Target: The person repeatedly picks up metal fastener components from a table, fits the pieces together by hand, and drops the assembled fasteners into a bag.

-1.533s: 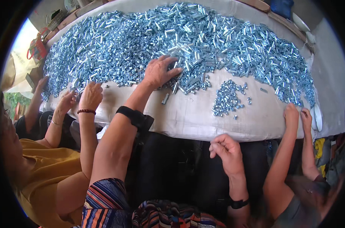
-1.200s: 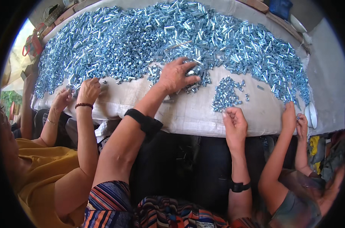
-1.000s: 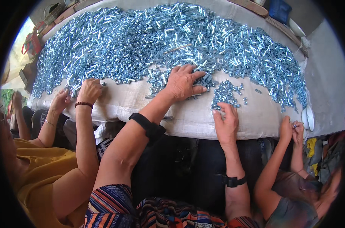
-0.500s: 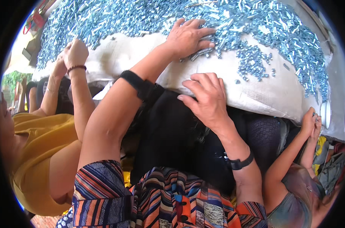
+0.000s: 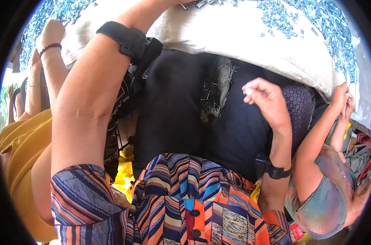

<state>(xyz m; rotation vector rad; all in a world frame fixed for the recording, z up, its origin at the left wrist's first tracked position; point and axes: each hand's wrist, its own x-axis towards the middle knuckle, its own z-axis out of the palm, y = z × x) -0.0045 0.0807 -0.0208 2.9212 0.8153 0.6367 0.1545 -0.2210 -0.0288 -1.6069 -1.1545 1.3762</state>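
My left arm stretches far forward over the white woven cloth (image 5: pixel 230 32). Only the edge of my left hand (image 5: pixel 174 2) shows at the top border, its fingers cut off from view. Right by it lie a few small bluish metal pieces (image 5: pixel 202 3). My right hand (image 5: pixel 269 100) is raised above my right thigh, fingers curled in toward the thumb. Whether a small piece sits in that pinch I cannot make out. Between my dark-clothed thighs is a grey, crumpled material (image 5: pixel 224 77) with thin, shiny bits on and beside it.
More bluish metal pieces (image 5: pixel 277 18) lie on the cloth at right, with another heap (image 5: pixel 54 10) at far left. Co-workers sit close on both sides: a hand with a beaded bracelet (image 5: pixel 50 34) at left, paired hands (image 5: pixel 343 98) at right.
The view has tipped down toward my lap, so most of the pile has left the picture. My right hand has come off the cloth's edge, back over my thigh, its fingers now curled.
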